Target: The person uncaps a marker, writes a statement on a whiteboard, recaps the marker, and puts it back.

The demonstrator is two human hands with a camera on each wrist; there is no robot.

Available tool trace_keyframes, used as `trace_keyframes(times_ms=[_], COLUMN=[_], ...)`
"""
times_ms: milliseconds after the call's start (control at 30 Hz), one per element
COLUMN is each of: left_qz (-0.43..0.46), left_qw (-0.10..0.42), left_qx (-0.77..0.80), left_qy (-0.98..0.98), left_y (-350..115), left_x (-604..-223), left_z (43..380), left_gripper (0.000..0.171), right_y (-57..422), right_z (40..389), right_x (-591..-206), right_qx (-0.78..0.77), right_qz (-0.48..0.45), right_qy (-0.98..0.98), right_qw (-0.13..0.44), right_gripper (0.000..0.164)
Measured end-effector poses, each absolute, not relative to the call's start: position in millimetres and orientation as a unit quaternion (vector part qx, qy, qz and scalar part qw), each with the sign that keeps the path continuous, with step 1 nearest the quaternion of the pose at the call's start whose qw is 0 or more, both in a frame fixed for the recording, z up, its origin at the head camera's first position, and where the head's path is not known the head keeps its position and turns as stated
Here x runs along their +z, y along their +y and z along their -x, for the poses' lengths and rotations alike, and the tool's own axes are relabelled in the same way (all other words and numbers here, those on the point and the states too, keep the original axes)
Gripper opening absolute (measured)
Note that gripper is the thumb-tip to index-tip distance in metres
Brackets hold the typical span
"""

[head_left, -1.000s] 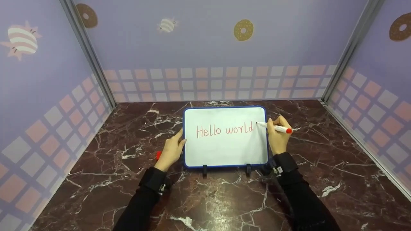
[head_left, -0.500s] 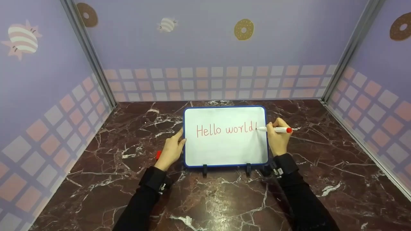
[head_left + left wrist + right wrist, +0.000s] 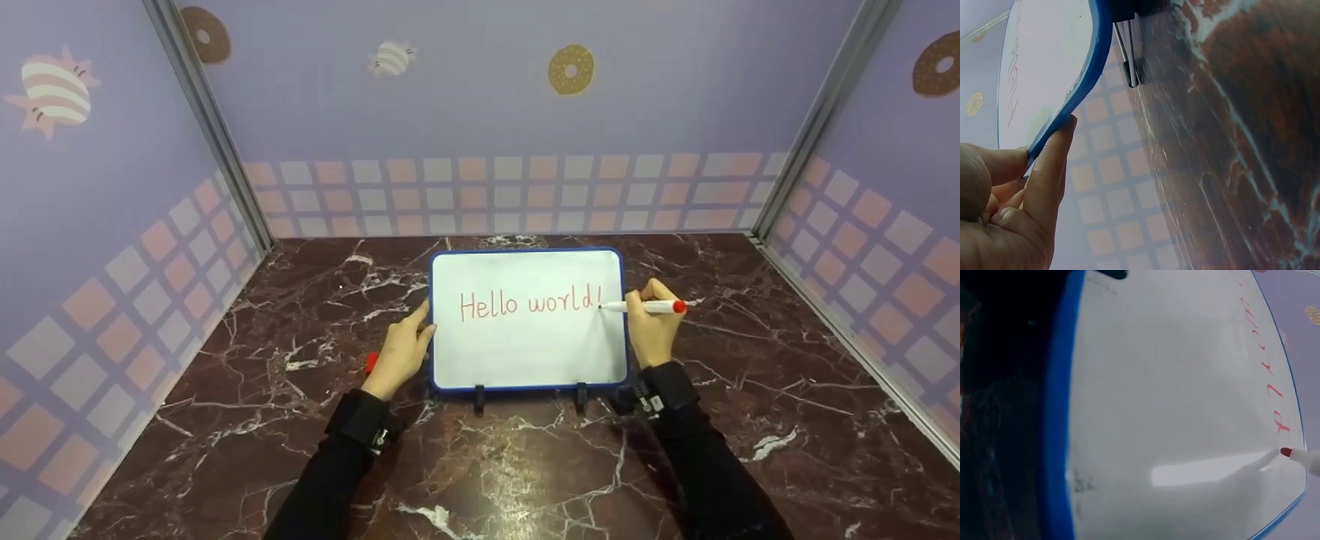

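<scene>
A whiteboard [image 3: 525,349] with a blue rim leans on a stand and carries the red words "Hello world!". My left hand [image 3: 401,352] pinches its left edge; in the left wrist view the thumb of that hand [image 3: 1022,197] is on the front and fingers are behind. At the right edge my right hand [image 3: 654,326] grips a whiteboard marker [image 3: 652,307], white with a red end. The marker's red tip [image 3: 1286,451] is at the bottom of the exclamation stroke; whether it touches the board I cannot tell.
Black stand feet [image 3: 479,399] hold the board's lower edge on the dark marbled table [image 3: 510,480]. A small red object [image 3: 371,363] is partly hidden behind my left wrist. Patterned lilac walls [image 3: 480,120] close off the back and both sides.
My right hand has moved slightly down with the marker, and a red exclamation stroke now follows "world". The left hand and the whiteboard have stayed in place.
</scene>
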State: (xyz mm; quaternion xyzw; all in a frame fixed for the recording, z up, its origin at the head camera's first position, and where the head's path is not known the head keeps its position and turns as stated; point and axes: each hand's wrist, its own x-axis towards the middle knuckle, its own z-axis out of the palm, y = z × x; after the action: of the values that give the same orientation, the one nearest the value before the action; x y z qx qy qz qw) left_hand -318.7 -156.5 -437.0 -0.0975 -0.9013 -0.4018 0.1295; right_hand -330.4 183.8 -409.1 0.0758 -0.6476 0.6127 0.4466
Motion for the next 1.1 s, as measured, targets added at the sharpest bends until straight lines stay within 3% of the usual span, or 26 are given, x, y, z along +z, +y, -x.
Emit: trace_keyframes(times_ms=[400,733,800,967,1100], left_qz=[0.090,0.086,0.045,-0.079,-0.098], left_qw=[0.120,0.141,0.121,-0.010,-0.041], left_qx=[-0.405,-0.272,-0.207,-0.102,-0.092], left_qy=[-0.902,-0.948,-0.970,-0.992,-0.990], left_y=[-155,-192,-207,-232,-234], left_x=[-439,-420,-415,-410,-417], left_z=[320,321,318,309,312], left_gripper=[0.051,0.043,0.047,0.060,0.061], right_y=[194,232,239,251,254], right_z=[333,339,338,339,341], right_x=[-405,-378,-376,-378,-381], right_qx=[0.648,0.873,0.897,0.919,0.921], right_qz=[-0.057,-0.021,-0.007,0.021,0.030], right_qy=[-0.619,-0.320,-0.278,-0.244,-0.241], right_qw=[0.439,0.367,0.344,0.310,0.304], right_gripper=[0.026,0.040,0.040,0.038,0.036])
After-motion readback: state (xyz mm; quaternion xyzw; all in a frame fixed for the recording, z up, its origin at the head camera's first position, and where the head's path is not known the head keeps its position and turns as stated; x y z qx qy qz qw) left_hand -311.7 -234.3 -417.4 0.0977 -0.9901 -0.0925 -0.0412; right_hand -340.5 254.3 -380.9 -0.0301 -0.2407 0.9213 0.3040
